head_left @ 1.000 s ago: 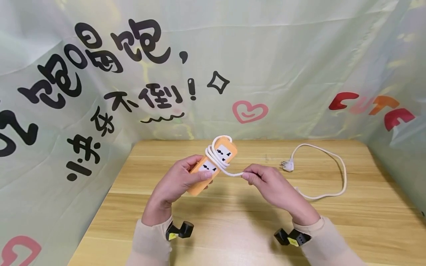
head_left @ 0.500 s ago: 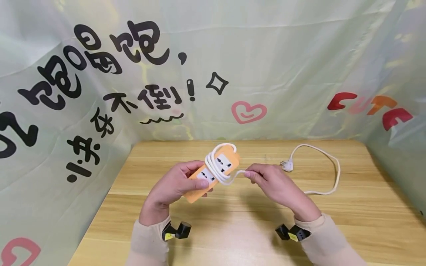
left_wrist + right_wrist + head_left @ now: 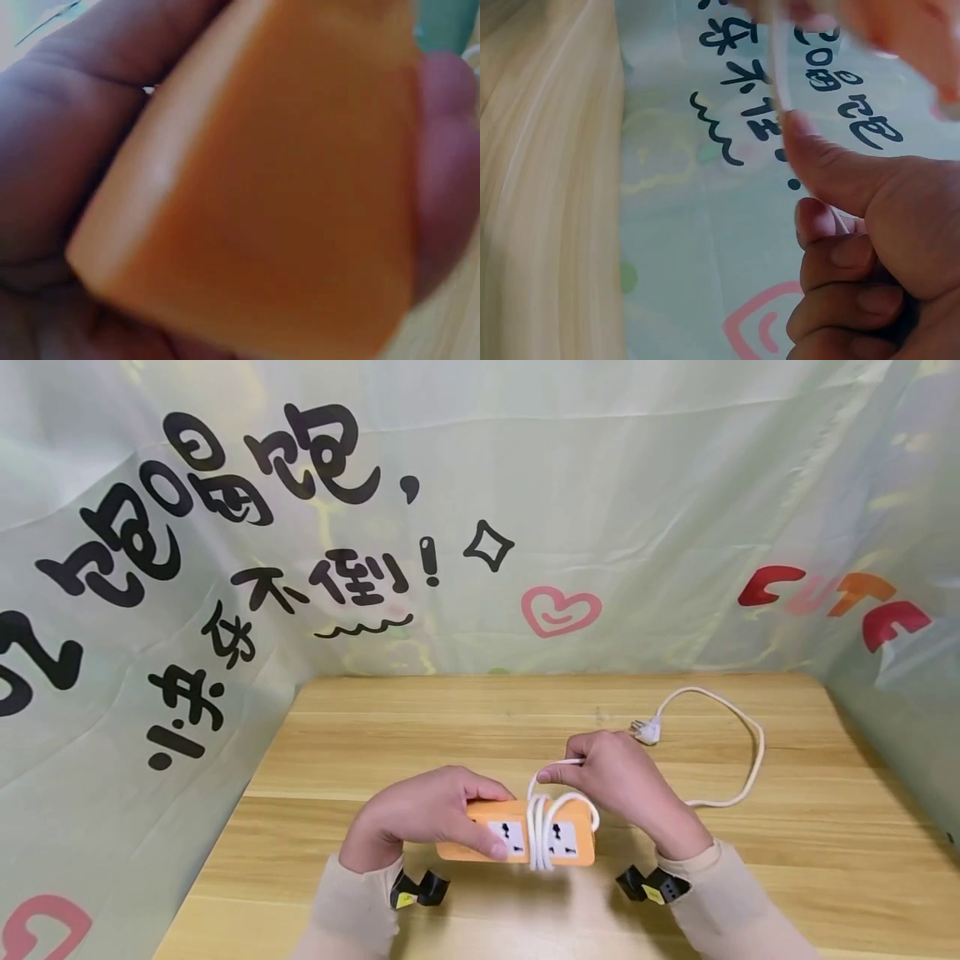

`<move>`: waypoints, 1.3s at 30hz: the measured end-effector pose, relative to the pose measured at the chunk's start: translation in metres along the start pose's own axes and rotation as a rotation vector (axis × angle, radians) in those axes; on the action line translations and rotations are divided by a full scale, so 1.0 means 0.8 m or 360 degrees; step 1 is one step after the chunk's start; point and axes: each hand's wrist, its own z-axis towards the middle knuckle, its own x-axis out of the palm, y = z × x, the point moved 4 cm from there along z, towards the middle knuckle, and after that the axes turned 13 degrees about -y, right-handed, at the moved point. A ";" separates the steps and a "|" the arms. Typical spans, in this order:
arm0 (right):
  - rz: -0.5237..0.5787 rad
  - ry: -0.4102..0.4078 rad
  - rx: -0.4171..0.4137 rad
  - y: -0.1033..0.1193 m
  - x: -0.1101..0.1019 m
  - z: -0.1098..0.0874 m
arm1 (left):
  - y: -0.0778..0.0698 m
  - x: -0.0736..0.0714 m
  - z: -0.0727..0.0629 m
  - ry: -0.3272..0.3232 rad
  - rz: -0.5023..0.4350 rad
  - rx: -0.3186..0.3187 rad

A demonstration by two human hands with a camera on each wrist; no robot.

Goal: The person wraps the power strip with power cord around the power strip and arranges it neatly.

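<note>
An orange power strip (image 3: 577, 853) with white socket panels is held above the table by my left hand (image 3: 442, 814), thumb across its face. In the left wrist view the strip's orange body (image 3: 285, 187) fills most of the picture, blurred. Several turns of white cord (image 3: 542, 835) wrap round the strip's middle. My right hand (image 3: 626, 777) pinches the cord just behind the strip; the right wrist view shows its thumb (image 3: 832, 161) against the cord (image 3: 778, 67) and the other fingers curled. Beyond the right hand, the rest of the cord lies on the table, ending in a white plug (image 3: 647, 730).
The wooden table (image 3: 360, 735) has fabric hangings (image 3: 660, 527) with printed lettering behind it and at both sides. Small black cameras (image 3: 420, 889) are strapped at both wrists. The loose cord loop (image 3: 759, 747) curves over the table's right part.
The strip has turned from slanting to nearly level and come lower and toward the right, the left hand turning with it. The right hand still pinches the cord, which now runs behind the strip.
</note>
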 end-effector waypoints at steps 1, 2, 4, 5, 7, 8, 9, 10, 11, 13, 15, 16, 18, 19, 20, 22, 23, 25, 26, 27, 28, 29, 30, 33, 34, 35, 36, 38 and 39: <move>0.0014 0.0041 0.0034 0.002 0.000 -0.001 | 0.002 0.005 0.001 0.0028 0.0039 -0.0025; 0.0012 0.0057 0.0048 0.004 0.000 -0.002 | 0.003 0.007 0.002 0.0038 0.0078 -0.0044; -0.0001 0.0066 0.0046 0.008 0.001 -0.004 | 0.006 0.012 0.004 0.0051 0.0152 -0.0077; -0.0007 0.0069 0.0045 0.010 0.000 -0.005 | 0.006 0.014 0.005 0.0052 0.0188 -0.0085; -0.0014 0.0059 0.0032 0.015 -0.001 -0.006 | 0.007 0.016 0.006 0.0047 0.0274 -0.0081; -0.0012 0.0053 0.0021 0.018 -0.002 -0.007 | 0.007 0.017 0.006 0.0041 0.0319 -0.0076; -0.0011 0.0041 0.0000 0.021 -0.003 -0.009 | 0.007 0.017 0.007 0.0028 0.0367 -0.0078; -0.0014 0.0027 -0.0019 0.024 -0.004 -0.010 | 0.007 0.017 0.007 0.0006 0.0411 -0.0088; -0.0009 0.0009 -0.0041 0.028 -0.005 -0.012 | 0.008 0.017 0.007 -0.0019 0.0458 -0.0103; 0.0000 -0.0035 -0.0097 0.034 -0.006 -0.016 | 0.009 0.016 0.008 -0.0090 0.0560 -0.0153; 0.0006 -0.0098 -0.0162 0.042 -0.006 -0.020 | 0.010 0.013 0.009 -0.0170 0.0638 -0.0216; 0.0007 -0.0133 -0.0191 0.045 -0.006 -0.022 | 0.010 0.012 0.009 -0.0209 0.0666 -0.0242; 0.0008 -0.0208 -0.0253 0.053 -0.005 -0.026 | 0.011 0.008 0.010 -0.0278 0.0717 -0.0273; 0.0014 -0.0245 -0.0280 0.056 -0.004 -0.029 | 0.012 0.006 0.010 -0.0306 0.0733 -0.0282; 0.0026 -0.0280 -0.0316 0.060 -0.002 -0.031 | 0.012 0.003 0.009 -0.0342 0.0747 -0.0285; 0.0056 -0.0334 -0.0376 0.067 0.001 -0.035 | 0.013 -0.004 0.008 -0.0416 0.0759 -0.0289; 0.0079 -0.0354 -0.0399 0.069 0.002 -0.037 | 0.013 -0.008 0.007 -0.0458 0.0759 -0.0291; 0.0126 -0.0377 -0.0431 0.073 0.006 -0.040 | 0.013 -0.015 0.005 -0.0556 0.0752 -0.0303; 0.0140 -0.0379 -0.0439 0.074 0.007 -0.041 | 0.013 -0.017 0.004 -0.0608 0.0736 -0.0312; 0.0158 -0.0373 -0.0433 0.075 0.008 -0.041 | 0.013 -0.020 0.004 -0.0653 0.0715 -0.0326; 0.0177 -0.0356 -0.0427 0.076 0.009 -0.042 | 0.012 -0.022 0.004 -0.0696 0.0696 -0.0341; 0.0193 -0.0329 -0.0421 0.076 0.010 -0.042 | 0.012 -0.023 0.004 -0.0736 0.0678 -0.0355; 0.0204 -0.0295 -0.0420 0.076 0.010 -0.042 | 0.012 -0.025 0.003 -0.0774 0.0668 -0.0372; 0.0250 -0.0215 -0.0420 0.077 0.012 -0.042 | 0.011 -0.030 0.003 -0.0887 0.0629 -0.0407; 0.0278 -0.0200 -0.0412 0.077 0.013 -0.041 | 0.011 -0.032 0.003 -0.0924 0.0610 -0.0410; 0.0301 -0.0202 -0.0409 0.076 0.013 -0.041 | 0.011 -0.034 0.002 -0.0961 0.0584 -0.0414; 0.0330 -0.0214 -0.0406 0.076 0.013 -0.040 | 0.011 -0.037 0.002 -0.0997 0.0553 -0.0411; 0.0397 -0.0260 -0.0396 0.075 0.012 -0.039 | 0.010 -0.040 0.001 -0.1054 0.0469 -0.0395; 0.0424 -0.0281 -0.0395 0.074 0.012 -0.038 | 0.009 -0.042 0.000 -0.1070 0.0434 -0.0388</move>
